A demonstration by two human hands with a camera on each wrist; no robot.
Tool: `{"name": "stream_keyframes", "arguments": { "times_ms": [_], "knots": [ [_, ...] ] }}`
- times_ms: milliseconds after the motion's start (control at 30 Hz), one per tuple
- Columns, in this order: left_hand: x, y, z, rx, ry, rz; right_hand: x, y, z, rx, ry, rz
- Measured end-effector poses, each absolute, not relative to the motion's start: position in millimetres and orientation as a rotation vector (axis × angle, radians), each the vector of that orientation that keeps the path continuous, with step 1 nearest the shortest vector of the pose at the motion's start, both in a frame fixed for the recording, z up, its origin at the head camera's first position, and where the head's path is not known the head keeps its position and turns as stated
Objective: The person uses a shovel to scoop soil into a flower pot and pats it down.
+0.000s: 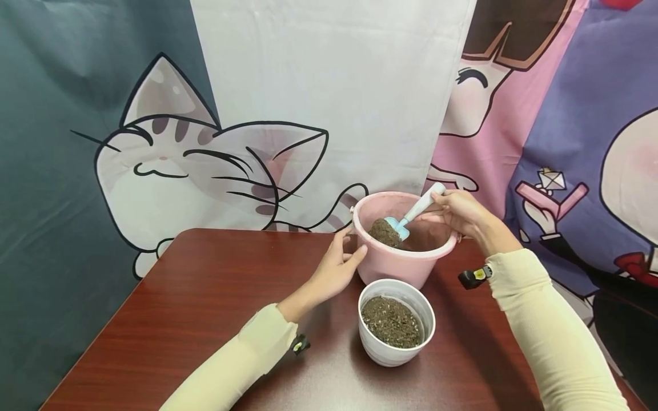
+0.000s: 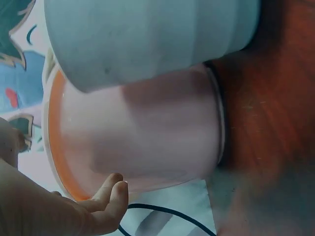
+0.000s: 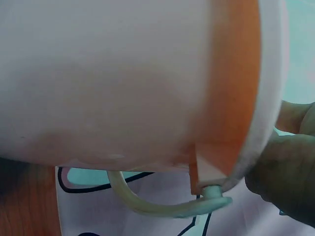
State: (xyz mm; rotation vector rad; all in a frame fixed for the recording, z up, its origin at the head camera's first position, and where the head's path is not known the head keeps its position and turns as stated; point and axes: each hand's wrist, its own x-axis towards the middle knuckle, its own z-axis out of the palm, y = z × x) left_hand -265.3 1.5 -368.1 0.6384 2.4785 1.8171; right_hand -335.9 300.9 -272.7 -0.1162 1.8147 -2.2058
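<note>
My right hand [image 1: 460, 211] grips the white handle of a small garden trowel [image 1: 422, 204] with a light blue blade. Dark soil [image 1: 385, 233] is heaped on the blade, which is inside the pink bucket [image 1: 396, 265]. At the bucket's left side, my left hand [image 1: 336, 265] has its thumb and fingers spread right by the rim. In the left wrist view, fingertips [image 2: 117, 189] of that hand overlap the bucket's outer wall. A white pot [image 1: 396, 355] holding soil stands in front of the bucket.
Both containers stand on a reddish-brown wooden table [image 1: 231, 279]. A cartoon backdrop [image 1: 329, 74] hangs behind its far edge. The bucket's curved handle [image 3: 162, 209] hangs at its side in the right wrist view.
</note>
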Motion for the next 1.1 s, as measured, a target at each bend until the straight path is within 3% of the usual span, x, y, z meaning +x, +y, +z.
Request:
{"name": "stream_keyframes", "arguments": {
  "times_ms": [400, 1100],
  "knots": [
    [-229, -22, -392, 0.883, 2.356, 1.517, -316, 328, -261, -0.282, 1.534, -2.39],
    [-219, -23, -401, 1.061, 2.332, 1.378, -246, 335, -262, -0.599, 1.489, -2.285]
  ]
}}
